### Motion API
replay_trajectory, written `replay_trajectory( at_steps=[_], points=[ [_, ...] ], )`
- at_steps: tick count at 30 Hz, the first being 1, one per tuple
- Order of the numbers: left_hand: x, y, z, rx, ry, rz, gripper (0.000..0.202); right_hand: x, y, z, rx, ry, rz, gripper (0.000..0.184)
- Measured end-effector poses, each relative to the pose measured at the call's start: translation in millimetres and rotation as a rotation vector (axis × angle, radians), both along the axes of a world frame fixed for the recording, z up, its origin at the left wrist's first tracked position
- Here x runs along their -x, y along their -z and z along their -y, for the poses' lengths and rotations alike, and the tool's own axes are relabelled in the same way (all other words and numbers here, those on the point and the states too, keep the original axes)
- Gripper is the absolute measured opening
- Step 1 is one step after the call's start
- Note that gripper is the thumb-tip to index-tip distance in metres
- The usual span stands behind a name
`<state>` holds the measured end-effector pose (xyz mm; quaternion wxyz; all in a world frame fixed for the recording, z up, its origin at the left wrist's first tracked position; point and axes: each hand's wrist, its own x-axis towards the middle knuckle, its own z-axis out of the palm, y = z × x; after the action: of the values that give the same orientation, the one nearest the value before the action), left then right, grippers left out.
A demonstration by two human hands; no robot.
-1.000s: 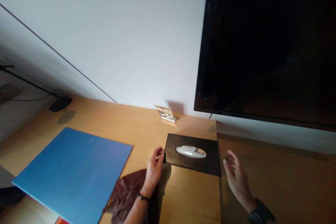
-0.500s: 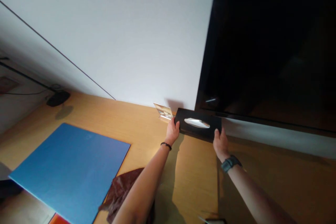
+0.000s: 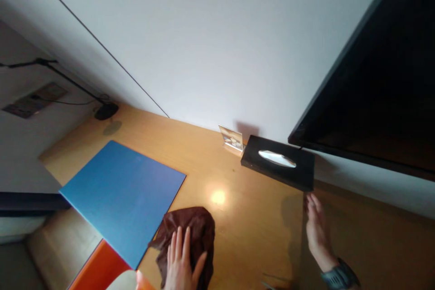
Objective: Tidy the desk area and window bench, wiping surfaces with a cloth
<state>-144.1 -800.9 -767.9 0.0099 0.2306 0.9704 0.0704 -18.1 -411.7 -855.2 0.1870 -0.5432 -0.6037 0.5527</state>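
Observation:
My left hand (image 3: 180, 258) lies flat on a crumpled dark brown cloth (image 3: 202, 224), its fingers stretched out and the thumb apart. Against the wall sits a black tissue box (image 3: 251, 158) with a pale slot in its top. Just below its right front corner is my right hand (image 3: 316, 229), open with fingers extended, wearing a dark watch; it holds nothing. A small picture card in a clear stand (image 3: 232, 138) stands at the box's left end.
A large blue mat (image 3: 125, 195) covers the left of the wooden desk (image 3: 197, 154). Behind it stands a black lamp base (image 3: 106, 111). A big dark screen (image 3: 384, 90) hangs at the right. An orange chair (image 3: 102, 265) is below the desk's edge.
Both hands have let go of the tissue box, which rests by the wall. My left hand has come back onto the brown cloth; my right has drawn down slightly. The view has shifted left.

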Motion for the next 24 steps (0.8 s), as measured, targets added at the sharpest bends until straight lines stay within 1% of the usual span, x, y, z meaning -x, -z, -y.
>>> replay_trajectory(
  at_steps=[1,2,3,4,5,7,8,10,11,12,13,14,15,16,17,18,19,21,22,23,24],
  points=[
    [-7,10.7,-3,0.022,-0.001,0.002,0.076,-1,-0.3,13,-0.029,-0.044,0.045,0.083],
    [-5,19.9,-13,0.038,0.015,0.011,0.076,-1,-0.6,25,-0.083,-0.091,0.088,0.086],
    [6,27.2,-29,0.047,0.039,0.018,0.074,2,-1.0,35,-0.16,-0.134,0.13,0.091],
    [25,32.7,-49,0.054,0.075,0.032,0.071,5,-1.3,43,-0.254,-0.169,0.168,0.095],
    [51,36.7,-70,0.054,0.115,0.033,0.068,9,-1.5,48,-0.347,-0.196,0.202,0.098],
    [116,42.6,-114,0.039,0.164,0.044,0.07,16,-1.4,51,-0.497,-0.233,0.288,0.099],
    [149,45.3,-135,0.029,0.166,0.037,0.072,19,-1.1,51,-0.544,-0.252,0.329,0.099],
    [209,51.0,-171,0.025,0.109,0.016,0.073,22,0.2,48,-0.597,-0.274,0.377,0.102],
    [230,53.8,-185,0.034,0.067,0.01,0.074,23,1.1,47,-0.614,-0.276,0.384,0.104],
    [246,56.2,-197,0.044,0.028,0.003,0.075,23,2.0,46,-0.629,-0.274,0.386,0.105],
    [253,58.1,-206,0.053,-0.006,-0.005,0.075,23,2.9,45,-0.64,-0.272,0.386,0.106],
    [252,59.2,-212,0.059,-0.03,-0.011,0.076,23,3.6,45,-0.646,-0.271,0.383,0.107],
    [242,59.2,-215,0.063,-0.044,-0.015,0.076,23,4.1,44,-0.647,-0.265,0.381,0.106],
    [223,57.8,-215,0.065,-0.046,-0.015,0.075,23,4.4,44,-0.646,-0.26,0.375,0.105],
    [197,55.0,-213,0.066,-0.035,-0.008,0.075,23,4.5,44,-0.644,-0.253,0.368,0.104],
    [163,50.7,-209,0.066,-0.016,0.006,0.075,23,4.6,44,-0.641,-0.249,0.356,0.104],
    [123,45.0,-203,0.062,0.018,0.027,0.076,23,4.7,44,-0.637,-0.246,0.341,0.104],
    [36,31.4,-186,0.04,0.113,0.089,0.077,24,5.6,43,-0.624,-0.237,0.306,0.104],
    [-6,24.6,-175,0.018,0.209,0.137,0.077,25,6.3,41,-0.611,-0.23,0.288,0.102],
    [-43,18.4,-162,-0.008,0.352,0.197,0.08,26,7.3,39,-0.595,-0.222,0.271,0.099],
    [-73,13.1,-147,-0.027,0.506,0.257,0.082,28,8.4,37,-0.574,-0.214,0.253,0.097]
  ],
)
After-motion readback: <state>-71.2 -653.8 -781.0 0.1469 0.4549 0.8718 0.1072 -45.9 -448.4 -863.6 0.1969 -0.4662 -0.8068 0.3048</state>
